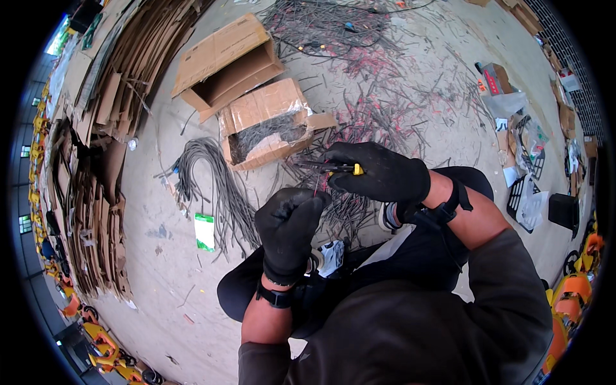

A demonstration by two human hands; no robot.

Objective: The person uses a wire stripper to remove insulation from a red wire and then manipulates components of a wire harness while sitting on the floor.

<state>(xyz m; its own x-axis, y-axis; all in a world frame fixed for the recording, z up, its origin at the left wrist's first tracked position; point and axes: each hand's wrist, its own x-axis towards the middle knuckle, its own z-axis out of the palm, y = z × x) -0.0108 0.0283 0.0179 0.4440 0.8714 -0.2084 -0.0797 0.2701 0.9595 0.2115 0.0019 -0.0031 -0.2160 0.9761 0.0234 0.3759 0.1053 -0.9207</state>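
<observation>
Bare concrete floor runs under everything, strewn with cut wire scraps and stacked flattened cardboard. Take the open cardboard box of grey cable pieces as the landmark: a second, empty box lies just beyond it, a bundle of grey cables lies to its left, and the hands work just in front of it.

Left hand, in a black glove, is closed into a fist around a thin red wire that sticks up from it. Right hand, also gloved, is curled shut on a small yellow-handled cutter whose tip meets the wire's top end.

That wire looks light, thin and limp — best pinched close below the tool so it cannot bend away. Both wrists are bent inward, forearms rising from the lap — the right arm is raised higher.
</observation>
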